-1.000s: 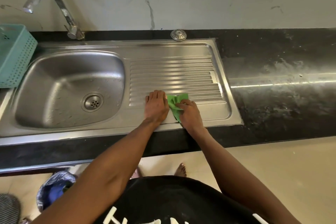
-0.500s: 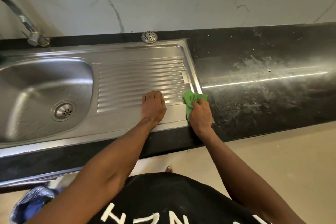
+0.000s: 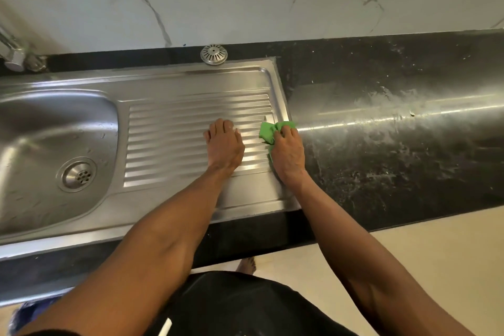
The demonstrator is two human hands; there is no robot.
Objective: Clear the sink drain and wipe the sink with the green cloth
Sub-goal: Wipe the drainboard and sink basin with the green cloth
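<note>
The cloth (image 3: 272,131), a bright green crumpled wad, sits at the drainboard's (image 3: 196,128) right edge, bunched under the right hand (image 3: 288,157), whose fingers curl over it. The unwiped ribs and the basin (image 3: 54,128) lie leftward. The left hand (image 3: 225,147) presses flat on the ribs, holding nothing.

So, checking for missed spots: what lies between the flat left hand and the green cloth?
Only bare ridged drainboard separates the left hand from the green cloth, as the head view shows.
</note>
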